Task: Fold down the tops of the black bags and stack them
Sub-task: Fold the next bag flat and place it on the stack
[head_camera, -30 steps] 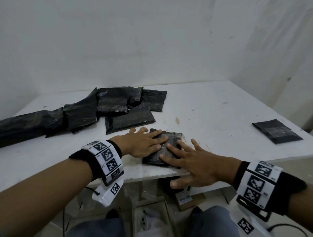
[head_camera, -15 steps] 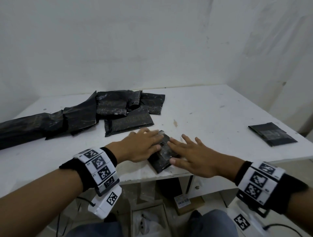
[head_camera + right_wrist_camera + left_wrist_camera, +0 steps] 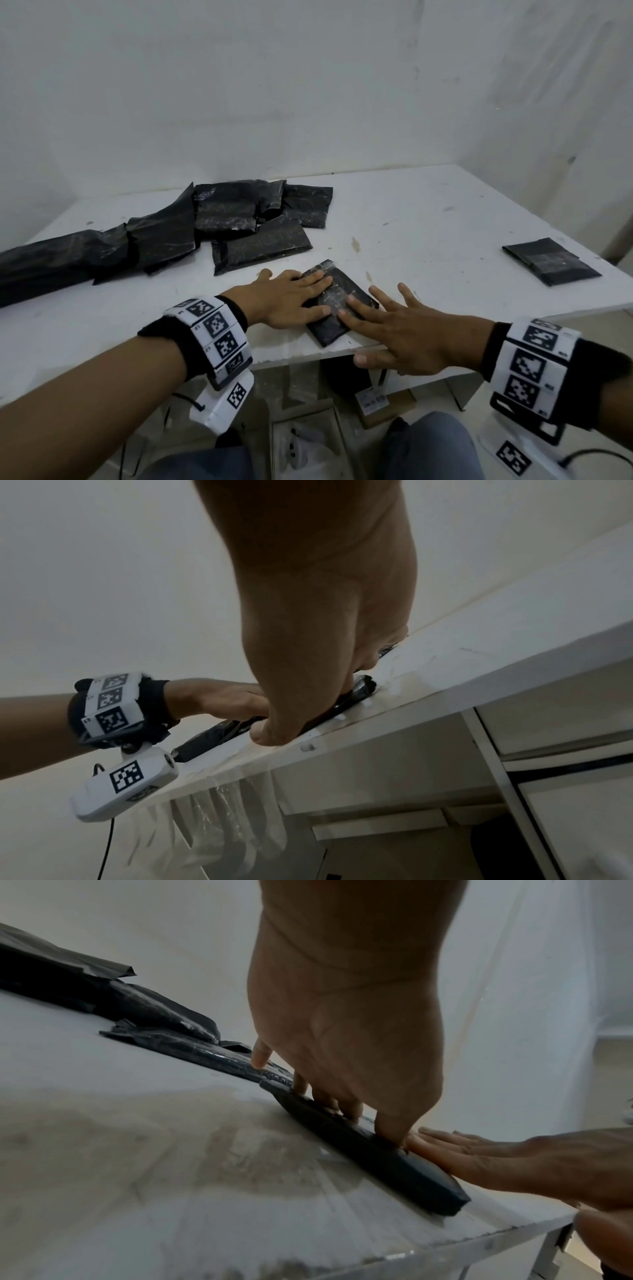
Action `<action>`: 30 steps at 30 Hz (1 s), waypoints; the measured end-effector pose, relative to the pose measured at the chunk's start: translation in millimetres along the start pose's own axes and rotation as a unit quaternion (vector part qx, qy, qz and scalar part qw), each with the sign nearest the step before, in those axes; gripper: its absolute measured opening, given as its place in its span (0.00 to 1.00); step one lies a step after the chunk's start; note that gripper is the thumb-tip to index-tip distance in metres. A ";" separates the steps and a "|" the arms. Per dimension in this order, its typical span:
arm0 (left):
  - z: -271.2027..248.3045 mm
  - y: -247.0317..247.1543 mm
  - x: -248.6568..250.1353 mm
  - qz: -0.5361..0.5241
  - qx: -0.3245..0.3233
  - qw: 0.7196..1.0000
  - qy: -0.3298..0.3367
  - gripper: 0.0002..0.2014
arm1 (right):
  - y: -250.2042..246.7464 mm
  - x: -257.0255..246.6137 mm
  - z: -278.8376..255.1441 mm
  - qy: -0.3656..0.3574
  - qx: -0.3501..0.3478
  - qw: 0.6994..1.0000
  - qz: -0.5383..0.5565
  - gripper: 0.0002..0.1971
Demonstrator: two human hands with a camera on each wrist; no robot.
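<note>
A scuffed white table (image 3: pixel 428 222) stands against bare white walls. Near its front edge lies a folded black bag (image 3: pixel 337 301), turned at an angle, with both hands laid flat on it: the left hand (image 3: pixel 287 301) presses its left side with straight fingers, and the right hand (image 3: pixel 404 329) covers the right side, fingers spread and relaxed, thumb past the table edge. Behind it sprawls a heap of unfolded black bags (image 3: pixel 205 233). Well apart, at the far right, rests another folded bag (image 3: pixel 549 262).

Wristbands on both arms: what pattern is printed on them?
Black-and-white square code markers on white wristbands, clearest in the head view.
</note>
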State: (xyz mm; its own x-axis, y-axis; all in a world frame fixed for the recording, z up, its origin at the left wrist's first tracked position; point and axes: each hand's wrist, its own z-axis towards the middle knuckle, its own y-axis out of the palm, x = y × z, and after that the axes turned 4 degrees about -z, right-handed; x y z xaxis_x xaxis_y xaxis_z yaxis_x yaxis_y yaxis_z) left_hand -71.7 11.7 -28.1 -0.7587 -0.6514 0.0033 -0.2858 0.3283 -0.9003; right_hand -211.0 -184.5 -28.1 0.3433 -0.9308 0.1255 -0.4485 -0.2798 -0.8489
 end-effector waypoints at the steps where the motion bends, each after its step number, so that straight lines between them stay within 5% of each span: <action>1: 0.9 -0.1 -0.6 -0.002 -0.003 1.000 -0.001 0.36 | 1.1 -1.1 -2.6 0.001 -0.007 1.000 0.003 0.44; 5: 1.5 -0.6 -3.5 -0.022 0.008 1.000 0.010 0.37 | -3.3 0.1 -14.5 -0.003 0.012 0.997 0.077 0.38; 11: -10.0 -3.8 -8.2 -0.121 0.186 0.975 -0.015 0.32 | -14.6 31.8 2.8 0.063 0.258 0.922 0.283 0.19; 14: -16.5 -4.4 -11.5 -0.110 0.222 0.964 -0.096 0.32 | -22.3 39.3 26.9 0.094 0.237 0.924 0.286 0.23; 17: -18.2 -1.0 -9.9 -0.168 0.170 0.961 -0.139 0.34 | -38.6 38.0 51.1 0.094 0.218 0.930 0.279 0.27; 23: -10.7 2.0 -5.6 -0.281 0.165 0.935 -0.140 0.24 | -52.6 28.2 83.5 0.124 0.195 0.920 0.316 0.24; 25: -9.1 0.4 -8.1 -0.327 0.181 0.919 -0.125 0.22 | -48.3 32.5 92.1 0.144 0.216 0.881 0.395 0.21; 30: -4.9 -0.2 -9.4 -0.508 0.245 0.821 -0.086 0.32 | -42.8 37.3 92.4 0.149 0.239 0.663 0.694 0.25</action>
State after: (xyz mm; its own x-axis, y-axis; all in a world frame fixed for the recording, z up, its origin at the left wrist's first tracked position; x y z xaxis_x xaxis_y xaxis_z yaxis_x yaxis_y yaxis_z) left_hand -67.4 21.1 -25.9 -0.1678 -0.5194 0.8379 -0.4190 -0.7318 -0.5375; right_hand -102.7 -185.6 -34.6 -0.3367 -0.2398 -0.9106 0.1750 0.9343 -0.3107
